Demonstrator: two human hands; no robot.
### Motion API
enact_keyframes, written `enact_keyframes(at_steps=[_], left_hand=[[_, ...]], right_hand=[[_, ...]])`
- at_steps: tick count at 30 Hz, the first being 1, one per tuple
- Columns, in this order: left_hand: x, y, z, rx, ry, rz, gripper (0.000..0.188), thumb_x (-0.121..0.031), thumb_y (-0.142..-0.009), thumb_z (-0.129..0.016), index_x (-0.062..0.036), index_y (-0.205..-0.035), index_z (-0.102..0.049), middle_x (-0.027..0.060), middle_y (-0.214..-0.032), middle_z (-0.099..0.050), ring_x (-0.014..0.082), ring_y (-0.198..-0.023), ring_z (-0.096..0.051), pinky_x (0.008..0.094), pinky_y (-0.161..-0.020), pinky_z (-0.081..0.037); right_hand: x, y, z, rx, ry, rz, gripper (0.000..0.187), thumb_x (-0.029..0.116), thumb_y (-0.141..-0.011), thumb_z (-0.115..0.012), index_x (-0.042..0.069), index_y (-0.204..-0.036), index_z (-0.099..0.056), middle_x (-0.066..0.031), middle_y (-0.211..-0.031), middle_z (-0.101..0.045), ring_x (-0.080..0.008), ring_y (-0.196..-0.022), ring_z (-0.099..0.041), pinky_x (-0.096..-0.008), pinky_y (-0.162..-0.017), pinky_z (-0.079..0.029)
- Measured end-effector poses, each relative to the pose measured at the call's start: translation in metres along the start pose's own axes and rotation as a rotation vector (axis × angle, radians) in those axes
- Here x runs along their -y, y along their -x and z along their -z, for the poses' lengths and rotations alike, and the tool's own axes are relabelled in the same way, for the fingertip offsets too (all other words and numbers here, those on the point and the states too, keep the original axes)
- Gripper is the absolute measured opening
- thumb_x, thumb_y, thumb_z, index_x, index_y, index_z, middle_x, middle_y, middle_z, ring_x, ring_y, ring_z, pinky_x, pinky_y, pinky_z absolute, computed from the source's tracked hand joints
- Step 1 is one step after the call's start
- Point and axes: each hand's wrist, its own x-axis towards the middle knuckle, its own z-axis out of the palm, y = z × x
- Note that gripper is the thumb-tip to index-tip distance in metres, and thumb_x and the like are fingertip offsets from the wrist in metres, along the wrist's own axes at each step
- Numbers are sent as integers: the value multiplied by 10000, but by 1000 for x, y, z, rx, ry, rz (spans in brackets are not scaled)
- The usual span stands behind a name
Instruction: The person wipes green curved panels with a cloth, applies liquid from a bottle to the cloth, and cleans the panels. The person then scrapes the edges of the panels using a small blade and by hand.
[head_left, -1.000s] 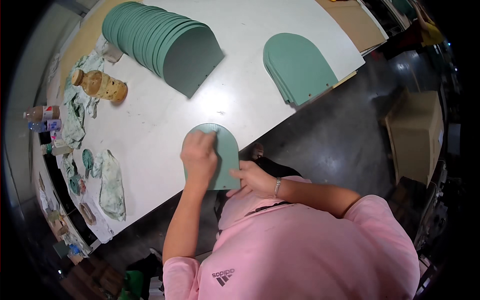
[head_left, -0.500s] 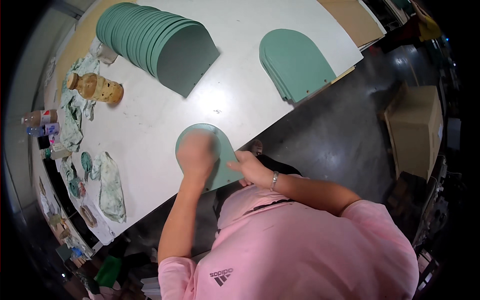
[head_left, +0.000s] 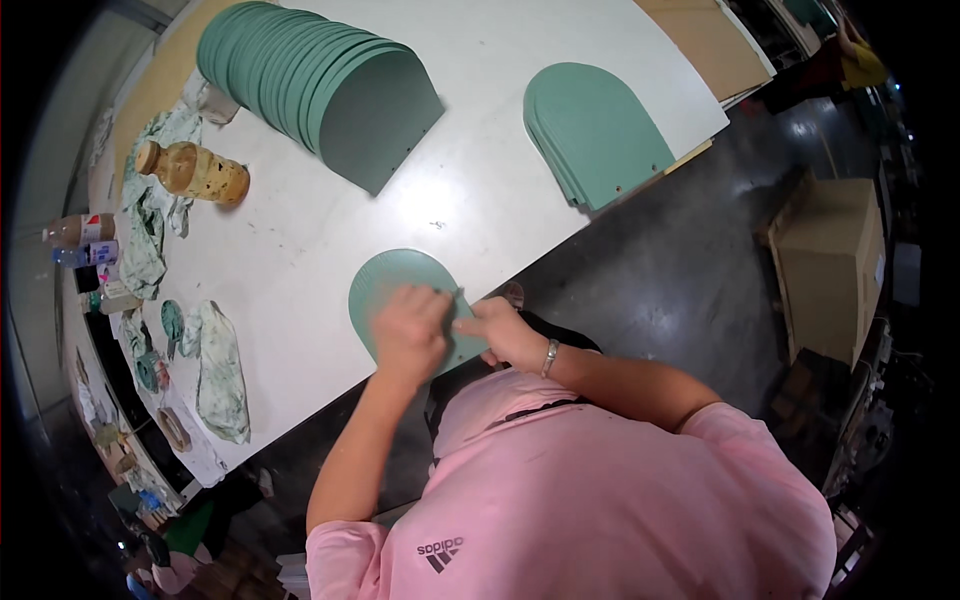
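A green arch-shaped panel lies flat on the white table at its near edge. My left hand presses down on the panel with its fingers curled; whatever is under the palm is hidden. My right hand grips the panel's near right edge, where it overhangs the table. A bracelet sits on the right wrist.
A fanned row of green arch panels stands at the far left of the table. A flat pile of them lies at the far right corner. A brown jar, paint-stained rags and bottles line the left side. A cardboard box sits on the floor to the right.
My left hand has slid a little across the panel toward its near edge. The right hand stays on the panel's edge. The view has shifted slightly.
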Motion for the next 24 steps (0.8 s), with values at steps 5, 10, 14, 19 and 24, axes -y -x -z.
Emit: enact_keyframes(at_steps=[5, 10, 14, 19, 24], left_hand=[[14, -1, -1, -141, -49, 73, 292, 49, -641, -611, -64, -897, -694, 88, -740, -554, 311, -720, -562, 415, -622, -469], [-7, 6, -5, 39, -53, -2, 227, 44, -674, -634, -74, -860, -693, 80, -735, -552, 290, -734, -568, 407, -623, -466], [2, 0, 1, -60, -74, 44, 225, 42, -682, -642, -73, -867, -699, 76, -780, -579, 284, -740, -569, 404, -630, -469], [12, 1, -11, -216, -48, 223, 300, 28, -671, -603, -99, -919, -713, 75, -817, -601, 288, -764, -578, 396, -644, -477], [-5, 5, -16, -151, -4, 71, 280, 33, -667, -600, -76, -904, -698, 91, -823, -601, 296, -771, -584, 398, -653, -480]], right_hand=[[4, 2, -1, 7, 16, 5, 241, 190, -946, -634, -32, -851, -641, -17, -678, -536, -91, -443, -433, -250, -370, -354], [1, -3, 2, -24, 48, -18, 238, 176, -934, -647, -48, -856, -653, -27, -646, -546, -104, -422, -439, -259, -364, -357], [2, -2, 1, -6, 9, -31, 228, 192, -927, -667, -32, -888, -670, -22, -661, -561, -86, -445, -435, -238, -388, -356], [-2, 6, 0, -41, 65, 53, 174, 152, -898, -691, -21, -879, -675, -6, -610, -530, -74, -455, -439, -229, -409, -319], [-3, 5, -2, -78, 42, 69, 127, 97, -869, -700, -27, -886, -677, 12, -577, -503, -62, -464, -424, -227, -420, -288]])
